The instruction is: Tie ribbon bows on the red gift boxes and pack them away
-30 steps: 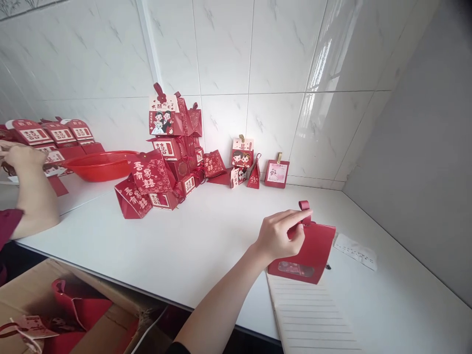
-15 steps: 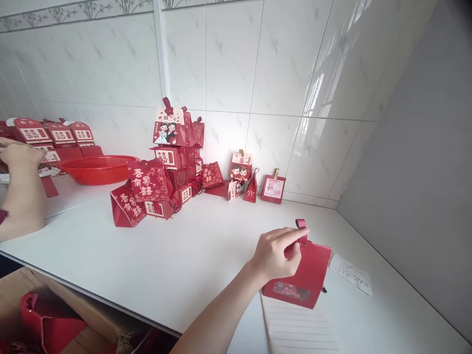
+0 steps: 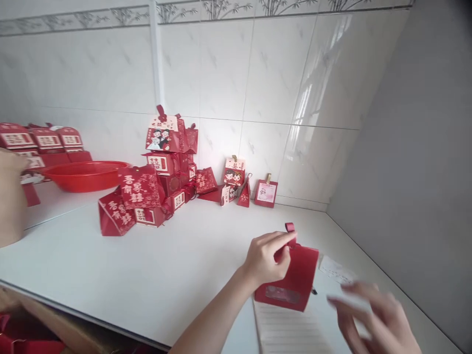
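My left hand (image 3: 267,258) is closed in a pinch at the top of a red gift box (image 3: 300,275), beside its ribbon loop (image 3: 290,231). The box stands upright, with a clear oblong window low on its near side. Beneath and in front of it lies a ruled notepad (image 3: 289,327). At the lower right, my right hand (image 3: 372,314) is blurred, its fingers apart and nothing visible in them. A white slip of paper (image 3: 335,268) lies just beyond it.
Stacked red gift boxes (image 3: 162,177) stand left of centre, with smaller ones (image 3: 266,193) along the tiled wall. A red plastic basin (image 3: 84,177) sits farther left near more boxes (image 3: 47,142). Another person's arm (image 3: 13,196) enters at the left. Below the table edge, a cardboard carton (image 3: 55,322) holds red items.
My right hand has come into view at the lower right. My left hand keeps its hold on the gift box. The view has shifted slightly, and the other person's arm is nearer.
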`<state>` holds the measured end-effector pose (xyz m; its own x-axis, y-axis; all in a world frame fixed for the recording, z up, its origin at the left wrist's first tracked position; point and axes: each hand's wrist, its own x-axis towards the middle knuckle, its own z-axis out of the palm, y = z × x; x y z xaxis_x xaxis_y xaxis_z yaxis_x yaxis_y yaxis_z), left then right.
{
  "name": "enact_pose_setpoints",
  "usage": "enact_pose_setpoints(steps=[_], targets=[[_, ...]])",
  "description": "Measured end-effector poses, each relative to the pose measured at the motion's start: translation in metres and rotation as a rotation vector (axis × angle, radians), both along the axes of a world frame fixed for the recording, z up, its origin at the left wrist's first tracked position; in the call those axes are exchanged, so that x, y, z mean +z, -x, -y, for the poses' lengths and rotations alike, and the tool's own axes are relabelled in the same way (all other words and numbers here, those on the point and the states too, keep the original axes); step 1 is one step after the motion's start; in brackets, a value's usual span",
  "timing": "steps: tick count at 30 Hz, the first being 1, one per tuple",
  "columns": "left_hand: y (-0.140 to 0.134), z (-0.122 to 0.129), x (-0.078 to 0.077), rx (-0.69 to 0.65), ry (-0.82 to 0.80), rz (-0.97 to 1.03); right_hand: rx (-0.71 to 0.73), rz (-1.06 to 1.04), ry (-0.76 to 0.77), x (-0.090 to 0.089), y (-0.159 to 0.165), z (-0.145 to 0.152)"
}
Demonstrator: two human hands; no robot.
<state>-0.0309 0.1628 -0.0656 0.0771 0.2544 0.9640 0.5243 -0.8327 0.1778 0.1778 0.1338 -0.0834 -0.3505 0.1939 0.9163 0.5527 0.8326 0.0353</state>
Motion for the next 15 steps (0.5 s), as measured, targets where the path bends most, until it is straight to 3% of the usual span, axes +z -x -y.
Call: enact_pose_setpoints(steps=[3, 6, 9, 15], targets=[[0.002, 0.0, 0.0, -0.017, -0.002, -0.019, -0.025, -0.068, -0.032, 0.039, 0.017, -0.022], [0.004, -0.002, 0.0, -0.03, 0.007, -0.033, 0.057, -0.098, 0.097, 0.058, 0.039, -0.039], [0.005, -0.003, 0.0, -0.041, -0.01, -0.041, 0.182, -0.092, 0.17, 0.052, 0.054, -0.048], [0.007, -0.002, -0.001, -0.039, 0.004, -0.064, 0.301, -0.174, 0.225, 0.013, 0.061, -0.051]])
